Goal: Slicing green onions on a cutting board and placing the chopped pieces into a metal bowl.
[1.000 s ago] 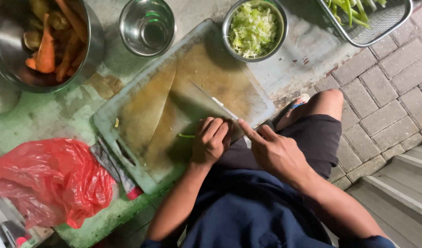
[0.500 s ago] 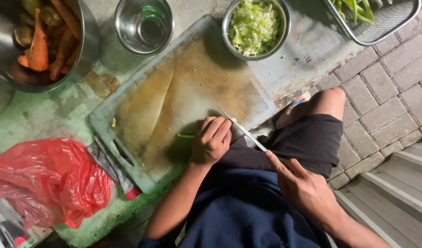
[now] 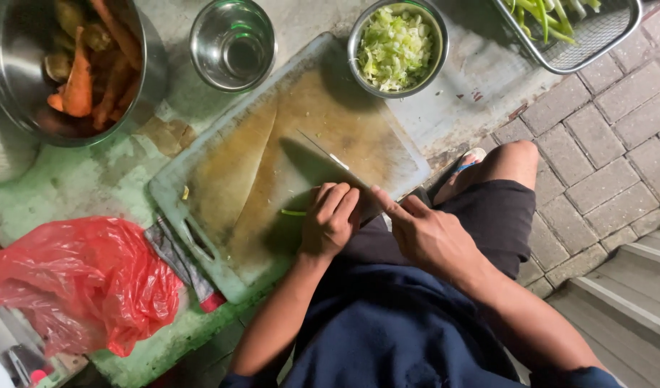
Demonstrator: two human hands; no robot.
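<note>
— Head view: where's the green stalk (image 3: 294, 213)?

— On the cutting board (image 3: 222, 179), poking out just left of my left hand (image 3: 331, 219), whose curled fingers press it down. My right hand (image 3: 425, 233) grips the knife (image 3: 330, 167), forefinger along the blade.

— Any packaging?

— A crumpled red plastic bag (image 3: 71, 284) lies on the bench (image 3: 93, 187), left of the board.

— Anything hidden?

— Most of the stalk is under my fingers, and the knife handle is inside my fist.
</note>
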